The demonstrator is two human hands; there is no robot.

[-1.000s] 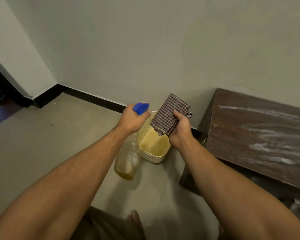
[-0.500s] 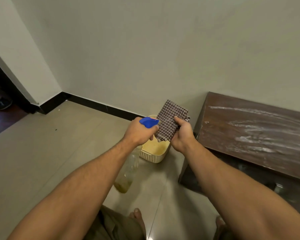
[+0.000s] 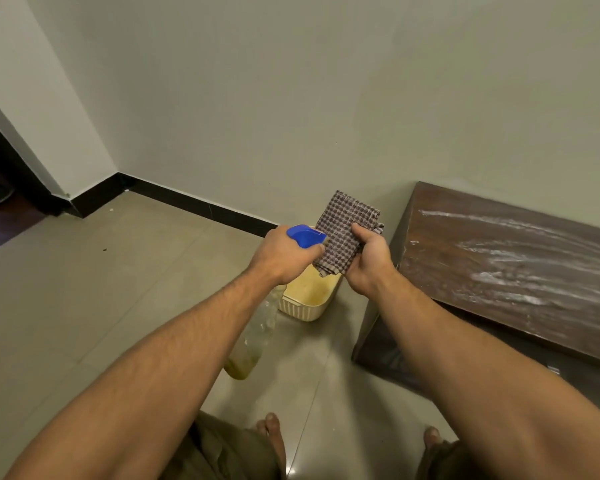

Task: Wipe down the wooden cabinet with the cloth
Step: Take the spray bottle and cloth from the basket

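Note:
My right hand (image 3: 368, 261) holds a folded brown checked cloth (image 3: 343, 230) upright in front of me. My left hand (image 3: 284, 254) grips a clear spray bottle (image 3: 253, 341) with a blue trigger head (image 3: 305, 235); its nozzle points at the cloth from a finger's width away. A little yellowish liquid sits in the bottle's bottom. The dark wooden cabinet (image 3: 499, 268) stands low at the right against the wall, its top streaked with white smears. Both hands are left of the cabinet's corner.
A cream plastic basket (image 3: 305, 306) sits on the tiled floor under my hands, next to the cabinet. My bare feet (image 3: 274, 431) show at the bottom. A black skirting runs along the wall, and a dark doorway (image 3: 0, 188) opens at far left.
My hands have come closer together, so the bottle's blue nozzle now sits right at the cloth. The view has pulled back and shifted a little; the cabinet looks unchanged.

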